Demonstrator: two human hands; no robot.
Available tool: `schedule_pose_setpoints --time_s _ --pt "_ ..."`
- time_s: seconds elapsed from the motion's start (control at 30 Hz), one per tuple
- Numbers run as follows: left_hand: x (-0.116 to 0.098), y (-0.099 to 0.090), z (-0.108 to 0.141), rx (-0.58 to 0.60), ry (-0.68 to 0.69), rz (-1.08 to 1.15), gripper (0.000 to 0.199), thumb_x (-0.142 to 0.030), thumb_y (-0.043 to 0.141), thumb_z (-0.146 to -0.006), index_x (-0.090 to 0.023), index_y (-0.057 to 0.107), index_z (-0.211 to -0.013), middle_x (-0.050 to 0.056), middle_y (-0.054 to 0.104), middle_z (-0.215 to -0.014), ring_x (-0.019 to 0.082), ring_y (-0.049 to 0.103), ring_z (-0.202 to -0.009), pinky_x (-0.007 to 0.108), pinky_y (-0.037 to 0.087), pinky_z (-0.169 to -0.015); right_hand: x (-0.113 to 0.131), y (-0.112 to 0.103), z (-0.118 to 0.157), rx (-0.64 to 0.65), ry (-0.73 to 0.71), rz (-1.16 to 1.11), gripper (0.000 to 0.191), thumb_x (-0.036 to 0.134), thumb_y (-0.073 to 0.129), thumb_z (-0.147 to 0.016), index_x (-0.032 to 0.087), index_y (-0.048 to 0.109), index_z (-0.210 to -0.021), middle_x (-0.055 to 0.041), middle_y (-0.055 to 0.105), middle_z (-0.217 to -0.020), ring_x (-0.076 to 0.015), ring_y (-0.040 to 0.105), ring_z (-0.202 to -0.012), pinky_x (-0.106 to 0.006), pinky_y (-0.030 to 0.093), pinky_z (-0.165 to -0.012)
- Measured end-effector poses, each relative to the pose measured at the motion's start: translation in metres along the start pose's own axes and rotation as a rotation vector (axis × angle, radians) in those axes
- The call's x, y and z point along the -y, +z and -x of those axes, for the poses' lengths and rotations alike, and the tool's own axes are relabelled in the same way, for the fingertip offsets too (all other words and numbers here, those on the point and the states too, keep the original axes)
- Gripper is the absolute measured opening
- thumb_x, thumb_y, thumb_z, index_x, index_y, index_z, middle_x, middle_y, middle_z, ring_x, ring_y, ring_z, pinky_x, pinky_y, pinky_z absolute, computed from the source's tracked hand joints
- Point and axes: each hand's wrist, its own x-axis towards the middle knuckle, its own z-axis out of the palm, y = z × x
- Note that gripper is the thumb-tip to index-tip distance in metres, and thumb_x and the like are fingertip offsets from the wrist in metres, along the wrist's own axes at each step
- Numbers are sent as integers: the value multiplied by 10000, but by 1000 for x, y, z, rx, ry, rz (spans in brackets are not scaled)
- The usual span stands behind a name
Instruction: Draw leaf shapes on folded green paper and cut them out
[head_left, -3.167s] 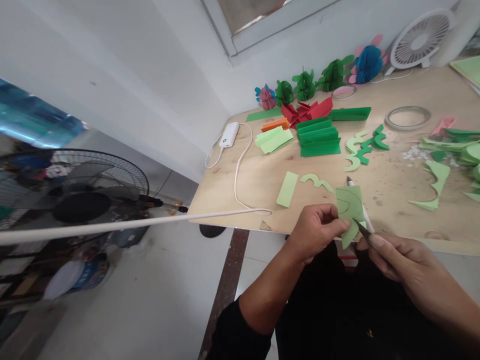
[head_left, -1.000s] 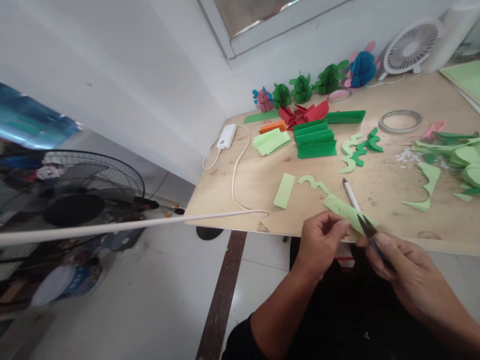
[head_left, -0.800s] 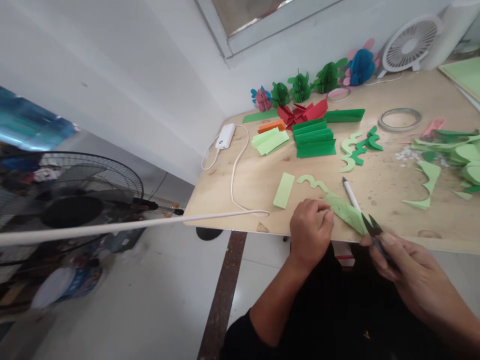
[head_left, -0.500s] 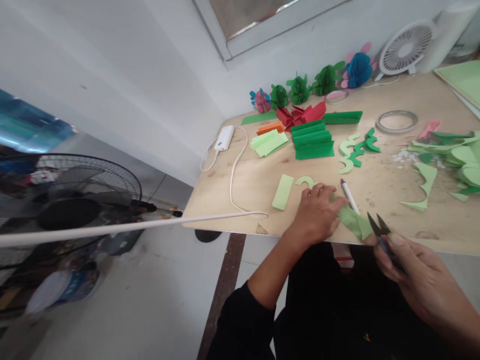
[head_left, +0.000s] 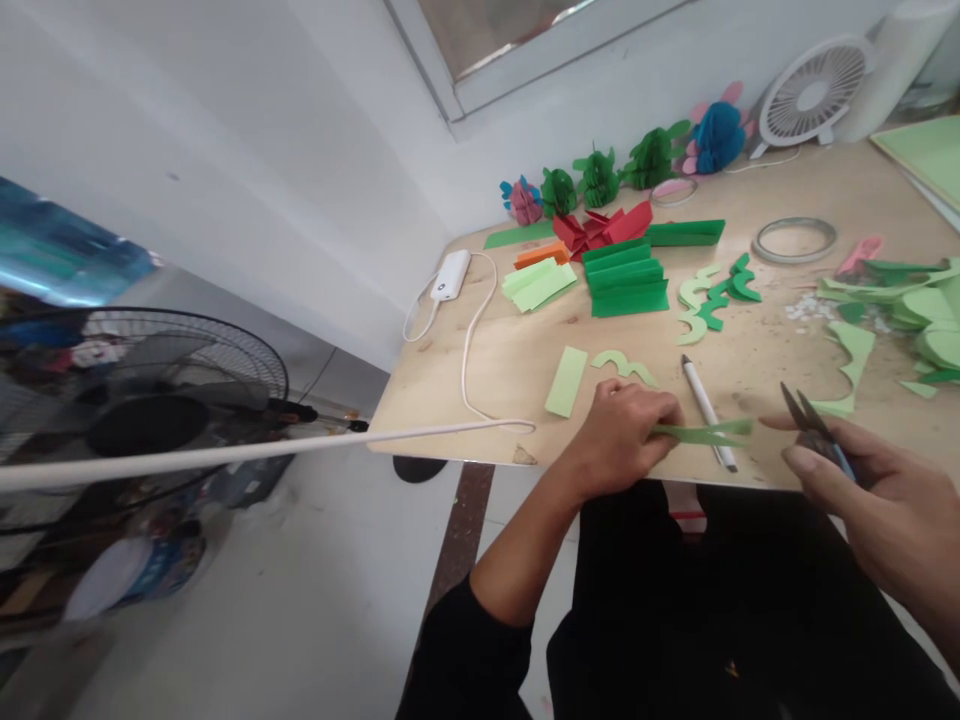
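Between the closed fingers of my left hand (head_left: 621,432) is a light green paper strip (head_left: 712,432), seen nearly edge-on and pointing right. My right hand (head_left: 874,480) grips a pair of scissors (head_left: 814,425), their dark blades parted and aimed up and left, apart from the strip. A white pen (head_left: 706,410) lies on the table, partly behind the strip. Just beyond my left hand rests a wavy light green cutout (head_left: 622,365). To its left is a light green paper rectangle (head_left: 566,381).
Folded green paper (head_left: 626,280), red folded paper (head_left: 604,230) and a tape roll (head_left: 793,241) lie farther back. Paper scraps (head_left: 926,320) cover the right side. A small white fan (head_left: 814,95) stands by the wall. A white cable (head_left: 420,435) crosses the table's left edge.
My left hand has turned the paper strip from face-up and slanting to nearly edge-on. My right hand has moved right with the scissors, away from the strip. More of the wavy cutout and pen shows.
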Motion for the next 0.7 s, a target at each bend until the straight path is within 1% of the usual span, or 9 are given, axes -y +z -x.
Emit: schedule_pose_setpoints --time_s 0.07,0.17,0.23,0.3,0.4,0.47,0.53,0.6,0.7 --pt "-3 -5 0 46 54 47 64 -140 600 -845 -202 587 -831 -4 710 -904 183 618 -950 374 304 -1005 1 -2 -5 51 -26 62 480 635 743 -535 307 768 -884 -21 724 -835 -236 609 -754 -339 442 -634" --pt "-7 -10 0 91 128 95 92 -115 618 -828 -203 623 -857 -7 718 -882 180 624 -918 374 319 -1006 -2 -1 -7 131 -8 42 451 672 746 -543 273 734 -754 -5 661 -696 -207 568 -679 -317 415 -595" --pt "-9 -10 1 51 137 163 110 -117 636 -815 -201 654 -885 7 724 -890 189 631 -908 370 355 -988 -4 1 -5 148 36 -53 451 671 766 -547 242 665 -642 11 576 -601 -158 495 -601 -291 367 -550" --pt "-11 -7 6 -68 100 310 161 -155 671 -805 -201 682 -959 34 728 -968 203 640 -948 359 404 -963 -5 5 -1 125 107 -227 500 655 795 -536 219 552 -545 34 460 -532 -111 394 -533 -269 305 -502" --pt "-16 11 17 -399 -62 626 389 -254 750 -771 -223 663 -1148 76 682 -1176 227 617 -1082 357 436 -965 -2 11 7 72 219 -454 569 619 841 -499 215 441 -515 63 346 -527 -79 302 -498 -255 238 -454" --pt "-22 29 25 -607 -213 850 444 -273 752 -773 -234 644 -1202 81 657 -1213 210 609 -1064 354 452 -944 -1 13 11 83 248 -513 563 590 856 -499 215 438 -532 69 329 -546 -73 292 -493 -250 228 -440" --pt "-31 49 32 -750 -347 1139 471 -264 765 -760 -228 632 -1211 74 644 -1206 177 616 -1016 324 478 -911 -1 15 15 119 253 -553 559 559 868 -504 214 430 -533 73 318 -554 -70 287 -493 -246 231 -434" --pt "-42 66 37 -812 -479 1371 497 -248 797 -728 -205 625 -1193 69 640 -1171 152 630 -954 285 502 -850 -1 16 18 148 256 -589 563 526 885 -490 210 420 -523 75 315 -553 -67 285 -496 -241 239 -433" --pt "-58 80 41 -771 -609 1644 500 -254 836 -690 -172 616 -1131 63 637 -1091 149 656 -835 270 535 -707 0 16 20 154 257 -613 551 484 908 -451 204 437 -510 73 333 -542 -65 290 -494 -235 255 -428"
